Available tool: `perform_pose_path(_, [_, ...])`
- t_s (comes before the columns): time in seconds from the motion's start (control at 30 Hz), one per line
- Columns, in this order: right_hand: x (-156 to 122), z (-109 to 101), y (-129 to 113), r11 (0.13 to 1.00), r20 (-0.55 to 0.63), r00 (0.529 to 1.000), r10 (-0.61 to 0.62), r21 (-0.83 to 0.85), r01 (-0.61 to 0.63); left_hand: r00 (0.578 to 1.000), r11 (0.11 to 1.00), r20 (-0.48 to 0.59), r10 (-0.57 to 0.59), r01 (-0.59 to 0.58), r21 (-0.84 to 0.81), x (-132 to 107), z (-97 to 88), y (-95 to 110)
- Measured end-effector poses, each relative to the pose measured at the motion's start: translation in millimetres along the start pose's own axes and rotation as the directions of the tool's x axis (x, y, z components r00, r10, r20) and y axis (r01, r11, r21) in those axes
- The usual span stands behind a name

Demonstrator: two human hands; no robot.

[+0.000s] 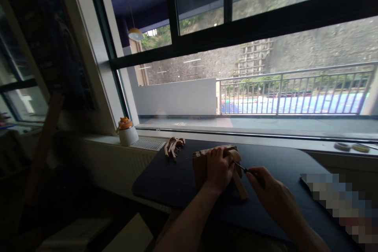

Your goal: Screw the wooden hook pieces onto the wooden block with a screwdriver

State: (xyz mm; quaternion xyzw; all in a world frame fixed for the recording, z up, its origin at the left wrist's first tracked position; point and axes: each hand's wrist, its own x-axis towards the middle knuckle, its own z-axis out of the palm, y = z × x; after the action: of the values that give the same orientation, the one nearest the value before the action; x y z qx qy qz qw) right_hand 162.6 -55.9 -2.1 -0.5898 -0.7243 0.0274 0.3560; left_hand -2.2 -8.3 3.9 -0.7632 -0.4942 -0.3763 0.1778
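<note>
My right hand (262, 183) is closed round the handle of a screwdriver (240, 167). Its thin shaft points left and meets a curved light-wood piece (234, 154) beside my left hand. My left hand (217, 167) is wrapped over that piece and presses it against a brown block (200, 168) with a rough, pale top edge; the fingertips are partly hidden. From under the hand a straight wooden strip (240, 185) slants down to the tabletop; whether it joins the curved piece I cannot tell.
Several curved wooden pieces (174, 145) lie with small metal bits at the far left of the dark table (165, 181). A white jar with an orange lid (126, 132) stands on the sill. Tape rolls (351, 147) lie at right. A blurred-out flat object (339, 204) is at the right edge.
</note>
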Motion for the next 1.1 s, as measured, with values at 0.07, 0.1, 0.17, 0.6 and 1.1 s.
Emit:
perform_pose_path(0.07, [0.7, -2.2, -1.7, 1.0, -0.002, 1.0, 0.008, -0.002, -0.008, 1.0, 1.0, -0.006, 0.0, 0.0, -0.006, 0.3, -0.3, 0.0])
perform_pose_path(0.1, [0.5, -3.5, -2.6, 1.0, -0.006, 1.0, 0.01, -0.006, -0.01, 1.0, 1.0, -0.009, 0.002, -0.002, -0.008, 0.4, -0.4, 0.1])
perform_pose_path(0.17, [-0.8, -6.4, -3.9, 1.0, -0.02, 1.0, 0.008, -0.016, -0.009, 1.0, 1.0, -0.014, 0.007, -0.007, -0.008, 0.3, -0.5, 0.0])
perform_pose_path(0.6, [-6.6, -8.4, -1.4, 0.999, 0.0, 0.999, -0.048, -0.003, 0.048, 1.0, 1.0, 0.023, 0.012, -0.012, 0.001, 0.5, -3.3, 0.8])
perform_pose_path(1.1, [-7.4, -2.6, -14.3, 0.995, -0.036, 0.996, -0.084, 0.056, 0.086, 1.0, 1.0, 0.019, -0.002, 0.001, 0.03, -0.6, -0.6, 2.1])
